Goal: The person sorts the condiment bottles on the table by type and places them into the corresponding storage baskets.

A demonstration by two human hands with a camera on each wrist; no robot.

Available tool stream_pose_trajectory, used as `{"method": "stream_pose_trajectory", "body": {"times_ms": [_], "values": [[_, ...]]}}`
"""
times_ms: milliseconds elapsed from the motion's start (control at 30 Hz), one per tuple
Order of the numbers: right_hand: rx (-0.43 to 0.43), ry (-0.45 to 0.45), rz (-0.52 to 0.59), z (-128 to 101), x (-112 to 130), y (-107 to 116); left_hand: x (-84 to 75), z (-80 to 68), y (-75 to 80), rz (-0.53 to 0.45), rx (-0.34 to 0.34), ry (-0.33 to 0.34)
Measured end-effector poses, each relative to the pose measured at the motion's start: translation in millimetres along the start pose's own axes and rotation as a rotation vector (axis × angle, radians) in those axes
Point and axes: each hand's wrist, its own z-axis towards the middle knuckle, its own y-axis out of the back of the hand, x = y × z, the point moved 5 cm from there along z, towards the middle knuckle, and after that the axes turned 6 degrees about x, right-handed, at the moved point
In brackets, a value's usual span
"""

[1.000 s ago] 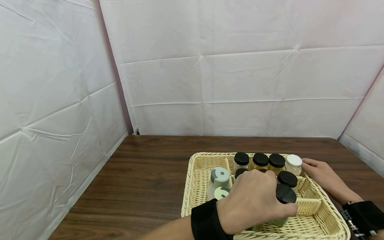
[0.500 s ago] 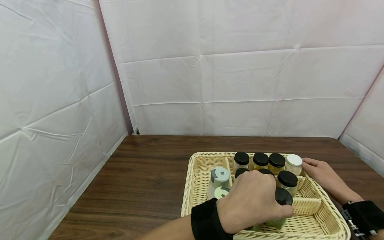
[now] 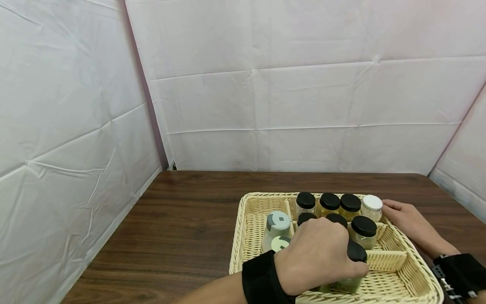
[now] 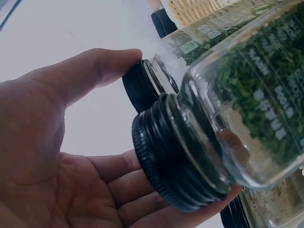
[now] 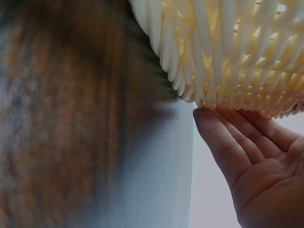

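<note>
My left hand (image 3: pixel 319 253) grips a glass jar of green herbs (image 3: pixel 347 283) by its black lid (image 3: pixel 357 252), low in the front compartment of a wicker basket (image 3: pixel 237 236). In the left wrist view the jar (image 4: pixel 237 118) lies tilted, and the thumb and fingers of my left hand (image 4: pixel 71 156) curl round the lid (image 4: pixel 166 166). My right hand (image 3: pixel 408 223) lies against the basket's right outer side. In the right wrist view, the right hand's (image 5: pixel 251 161) straight fingers touch the woven wall (image 5: pixel 228 52).
Several black-lidded jars (image 3: pixel 329 202) and a white-lidded jar (image 3: pixel 372 203) stand in the basket's back compartment. Two grey-topped containers (image 3: pixel 278 221) are in the left compartment. The basket sits on a dark wooden table (image 3: pixel 182 219) enclosed by white fabric walls (image 3: pixel 303 105).
My left hand has lowered the herb jar a little deeper into the front compartment. The right hand has stayed against the basket.
</note>
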Motion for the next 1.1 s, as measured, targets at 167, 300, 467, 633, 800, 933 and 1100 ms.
{"method": "stream_pose_trajectory", "body": {"times_ms": [167, 300, 467, 633, 800, 933, 1100], "values": [[-0.002, 0.006, 0.007, -0.1, 0.0, 0.0, 0.0, 0.5, -0.8, 0.005, 0.009, 0.001], [0.0, 0.009, 0.01, -0.2, 0.0, 0.3, -0.2, 0.2, -0.5, 0.012, 0.006, -0.004], [-0.001, 0.004, 0.008, -0.4, 0.1, 1.3, -0.1, -0.5, -0.3, 0.027, -0.001, -0.01], [0.0, 0.003, 0.006, -0.6, 0.3, 1.1, -0.4, -0.3, -0.5, 0.032, -0.004, -0.009], [0.003, 0.007, 0.012, -0.9, 0.3, 0.9, -0.5, -0.5, -0.3, 0.033, -0.007, -0.016], [0.005, 0.009, 0.016, -0.7, 0.0, 0.8, -0.7, -1.3, 0.0, 0.026, -0.015, -0.019], [0.004, 0.006, 0.007, -0.4, 0.2, 1.0, -1.3, -3.1, 2.1, 0.012, -0.045, -0.026]]}}
